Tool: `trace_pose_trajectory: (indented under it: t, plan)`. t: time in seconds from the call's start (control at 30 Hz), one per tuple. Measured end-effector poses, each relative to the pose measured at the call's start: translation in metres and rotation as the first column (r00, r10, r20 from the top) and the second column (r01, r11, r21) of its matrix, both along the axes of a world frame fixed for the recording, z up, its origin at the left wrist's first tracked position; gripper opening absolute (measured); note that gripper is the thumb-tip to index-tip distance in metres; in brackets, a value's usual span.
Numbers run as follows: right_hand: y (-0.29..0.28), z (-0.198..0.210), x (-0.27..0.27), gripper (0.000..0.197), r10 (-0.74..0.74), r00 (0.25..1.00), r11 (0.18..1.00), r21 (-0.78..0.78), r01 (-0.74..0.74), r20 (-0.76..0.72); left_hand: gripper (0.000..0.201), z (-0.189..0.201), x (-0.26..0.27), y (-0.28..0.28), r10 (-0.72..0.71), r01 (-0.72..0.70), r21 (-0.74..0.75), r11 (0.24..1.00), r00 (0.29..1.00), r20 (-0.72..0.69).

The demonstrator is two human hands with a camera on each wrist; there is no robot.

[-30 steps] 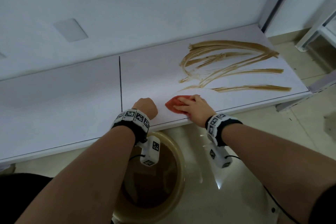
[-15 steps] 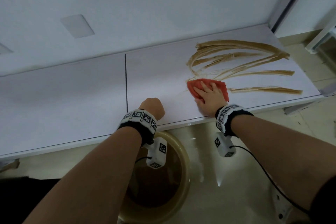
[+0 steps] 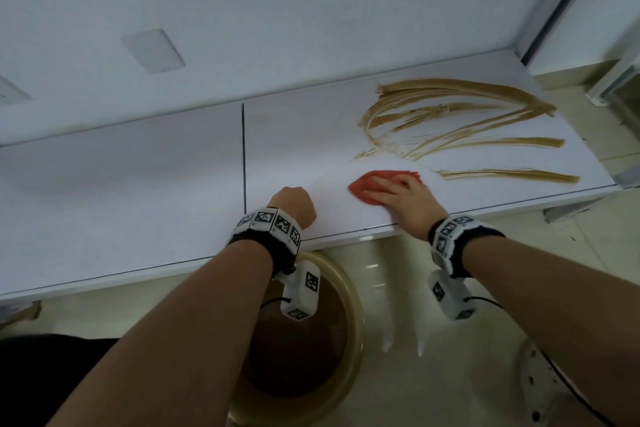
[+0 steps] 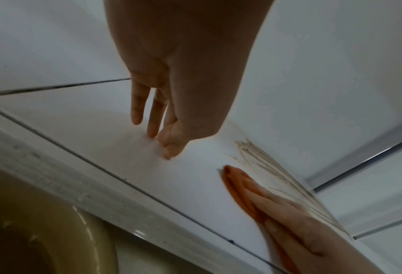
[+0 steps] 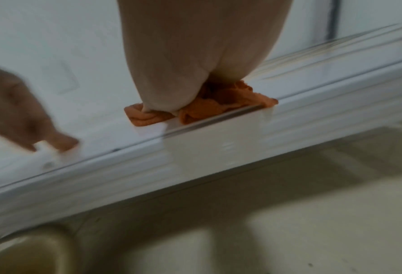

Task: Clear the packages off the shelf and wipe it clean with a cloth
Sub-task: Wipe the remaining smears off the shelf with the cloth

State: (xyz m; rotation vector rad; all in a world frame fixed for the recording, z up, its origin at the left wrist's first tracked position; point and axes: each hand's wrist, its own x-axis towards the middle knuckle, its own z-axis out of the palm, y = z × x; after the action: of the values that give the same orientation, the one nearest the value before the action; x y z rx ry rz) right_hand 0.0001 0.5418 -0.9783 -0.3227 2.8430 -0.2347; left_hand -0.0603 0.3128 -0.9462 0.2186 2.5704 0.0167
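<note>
No packages are seen on the shelf (image 3: 138, 184), so the clearing step is judged done and the wiping only partly done. The orange cloth (image 3: 372, 185) is pressed flat under the right hand (image 3: 405, 198), whose fingers (image 4: 286, 209) are laid straight and spread over it, close to the shelf's front edge and just left of the lowest brown streak. The brown smears (image 3: 450, 121) are spread across the shelf's right part, beyond and to the right of the cloth; most of them are judged still to be wiped. The shelf surface left of the cloth appears clean.

The left hand (image 3: 294, 204) is propped on the shelf left of the cloth, its fingers (image 4: 153, 111) extended with the tips touching the surface and nothing held.

A tan basin (image 3: 349, 322) is set on the floor below the shelf's front edge; its contents are dark and cannot be made out. The right wrist view is blurred, and the shelf's far left end is cut off.
</note>
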Motion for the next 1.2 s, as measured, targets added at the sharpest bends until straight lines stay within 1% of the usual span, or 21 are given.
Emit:
trace_pose_trajectory:
  t: [0.07,0.1,0.17,0.2,0.27,0.33,0.4,0.47,0.53,0.57,0.63,0.67,0.7,0.73,0.8,0.83,0.9,1.03,1.1,1.17,1.2]
  plan:
    - [0.018,0.004,-0.003,0.075,-0.092,0.995,0.995,0.034,0.091,0.04,0.035,-0.002,-0.001,-0.001,-0.023,0.023,-0.018,1.0,1.0,0.005]
    - [0.019,0.006,-0.005,0.075,-0.132,0.99,0.991,0.033,0.13,0.056,0.033,-0.003,-0.003,-0.002,-0.037,0.037,-0.022,0.999,0.999,0.0]
    - [0.008,0.007,-0.008,0.07,-0.2,0.978,0.98,-0.007,0.201,0.061,0.025,-0.002,-0.004,-0.003,-0.048,0.048,-0.037,0.998,0.999,0.026]
    - [0.001,0.006,-0.01,0.067,-0.223,0.973,0.974,-0.035,0.225,0.056,0.026,-0.002,-0.006,-0.004,-0.054,0.056,-0.039,0.998,0.997,0.048]
    - [-0.014,0.0,-0.017,0.063,-0.223,0.974,0.972,-0.066,0.225,0.036,0.033,-0.002,-0.009,-0.007,-0.06,0.062,-0.02,0.998,0.995,0.078]
    - [-0.029,-0.004,-0.025,0.062,-0.171,0.984,0.982,-0.068,0.174,0.046,0.035,0.004,-0.013,-0.01,-0.048,0.048,0.001,0.999,0.993,0.11]
    - [-0.047,-0.004,-0.033,0.064,-0.096,0.993,0.993,-0.056,0.1,0.07,0.034,0.013,-0.019,-0.013,-0.032,0.03,0.028,0.999,0.994,0.105]
    - [-0.069,-0.003,-0.036,0.066,-0.007,0.997,0.999,-0.034,0.009,0.077,0.032,0.02,-0.026,-0.017,-0.012,0.011,0.035,0.999,0.999,0.051]
    - [-0.085,-0.002,-0.033,0.069,0.118,0.99,0.993,-0.019,-0.116,0.082,0.03,0.024,-0.031,-0.023,0.018,-0.018,0.008,1.0,0.999,-0.027]
    - [-0.087,-0.002,-0.03,0.069,0.187,0.978,0.982,-0.017,-0.186,0.093,0.028,0.022,-0.033,-0.026,0.03,-0.031,-0.015,0.999,0.997,-0.069]
    - [-0.076,0.001,-0.024,0.067,0.319,0.939,0.947,-0.018,-0.32,0.124,0.023,0.019,-0.031,-0.032,0.082,-0.085,-0.027,0.996,0.992,-0.095]
    - [-0.065,0.003,-0.023,0.065,0.368,0.92,0.929,-0.015,-0.37,0.136,0.022,0.016,-0.029,-0.034,0.111,-0.115,-0.031,0.993,0.99,-0.091]
    - [-0.052,0.006,-0.023,0.065,0.384,0.913,0.922,-0.012,-0.386,0.14,0.022,0.015,-0.025,-0.035,0.137,-0.141,-0.029,0.99,0.987,-0.089]
    - [-0.039,0.007,-0.026,0.066,0.355,0.925,0.934,-0.007,-0.358,0.138,0.021,0.014,-0.021,-0.034,0.148,-0.151,-0.023,0.988,0.985,-0.093]
    - [-0.015,0.01,-0.033,0.07,0.186,0.973,0.982,0.008,-0.188,0.135,0.021,0.011,-0.018,-0.033,0.145,-0.149,-0.026,0.989,0.984,-0.104]
    - [-0.007,0.012,-0.037,0.069,0.096,0.984,0.995,0.025,-0.101,0.149,0.023,0.011,-0.017,-0.033,0.145,-0.148,-0.029,0.988,0.984,-0.101]
    - [-0.004,0.013,-0.048,0.067,-0.01,0.982,0.999,0.053,0.0,0.187,0.03,0.01,-0.02,-0.035,0.162,-0.163,-0.017,0.986,0.984,-0.074]
    - [-0.026,0.008,-0.082,0.063,-0.124,0.974,0.991,0.066,0.113,0.188,0.035,0.007,-0.028,-0.035,0.15,-0.151,-0.011,0.988,0.987,-0.055]
    - [-0.041,0.004,-0.096,0.066,-0.154,0.97,0.988,0.06,0.145,0.19,0.035,0.005,-0.028,-0.034,0.128,-0.13,-0.024,0.991,0.99,-0.05]
    - [-0.062,0.001,-0.101,0.07,-0.132,0.972,0.991,0.05,0.125,0.192,0.032,0.003,-0.028,-0.034,0.103,-0.104,-0.043,0.994,0.994,-0.037]
    - [-0.073,0.0,-0.1,0.071,-0.094,0.977,0.995,0.039,0.088,0.191,0.029,0.002,-0.029,-0.035,0.092,-0.093,-0.059,0.994,0.996,-0.022]
